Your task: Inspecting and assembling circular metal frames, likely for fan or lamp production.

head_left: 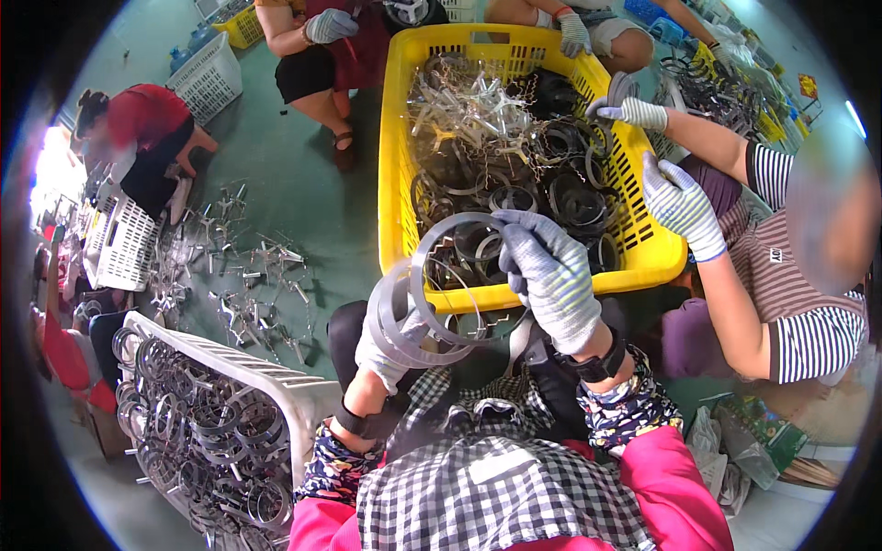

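Yellow basket walls (392,174) surround dark rings (579,204). By their near end, the left hand (378,358) grips grey bands (393,341); the right hand (556,275) pinches a flat hoop (430,241).

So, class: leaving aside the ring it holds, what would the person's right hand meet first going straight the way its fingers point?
Most likely the heap of dark rings in the yellow basket, past the right hand, though depth is unclear here.
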The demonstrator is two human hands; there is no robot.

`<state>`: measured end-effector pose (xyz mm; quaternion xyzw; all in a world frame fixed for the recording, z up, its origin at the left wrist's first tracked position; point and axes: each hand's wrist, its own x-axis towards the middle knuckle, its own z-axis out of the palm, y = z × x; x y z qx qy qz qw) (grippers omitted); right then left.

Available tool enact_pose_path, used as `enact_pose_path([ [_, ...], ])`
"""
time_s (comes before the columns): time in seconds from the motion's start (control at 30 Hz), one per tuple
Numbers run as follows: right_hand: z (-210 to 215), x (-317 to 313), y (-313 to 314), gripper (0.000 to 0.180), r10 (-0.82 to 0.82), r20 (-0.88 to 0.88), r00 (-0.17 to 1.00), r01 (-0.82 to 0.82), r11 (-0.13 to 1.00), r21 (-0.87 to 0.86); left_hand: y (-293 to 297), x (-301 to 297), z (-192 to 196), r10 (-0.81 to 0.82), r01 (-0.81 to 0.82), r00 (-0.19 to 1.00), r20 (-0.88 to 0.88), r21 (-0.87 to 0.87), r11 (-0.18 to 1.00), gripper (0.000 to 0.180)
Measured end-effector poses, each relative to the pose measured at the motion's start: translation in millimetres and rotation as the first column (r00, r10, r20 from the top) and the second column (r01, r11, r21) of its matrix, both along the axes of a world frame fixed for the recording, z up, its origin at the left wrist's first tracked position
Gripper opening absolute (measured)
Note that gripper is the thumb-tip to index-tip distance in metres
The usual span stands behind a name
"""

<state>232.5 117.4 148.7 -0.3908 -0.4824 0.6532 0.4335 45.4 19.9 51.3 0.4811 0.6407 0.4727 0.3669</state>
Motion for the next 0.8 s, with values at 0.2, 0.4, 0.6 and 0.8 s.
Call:
enact_pose_path([
  [0.2,-6.2,-1.4,3.0,0.020,-0.045,-0.032,0.998,0.042,0.996,-0.076,-3.9,-1.3,7.5,0.036,-0.037,0.999,-0.017,-0.090,0.995,0.042],
  [0.4,-10.3,-5.8,-2.9,0.016,0.013,0.034,0.999,-0.010,0.998,-0.069,-6.8,1.3,9.3,0.046,-0.048,0.997,-0.066,-0.037,0.998,0.043],
  [0.6,-16.2,-2.1,-3.7,0.017,-0.020,0.103,0.995,0.019,1.000,0.004,-3.1,-1.6,-4.5,0.040,-0.042,0.999,0.021,0.101,0.994,0.056],
  [0.8,-10.0,2.2,-11.1,0.016,-0.094,-0.043,0.995,0.091,0.994,-0.059,-1.4,-2.4,-5.5,0.103,-0.105,0.990,-0.096,-0.015,0.994,0.050],
])
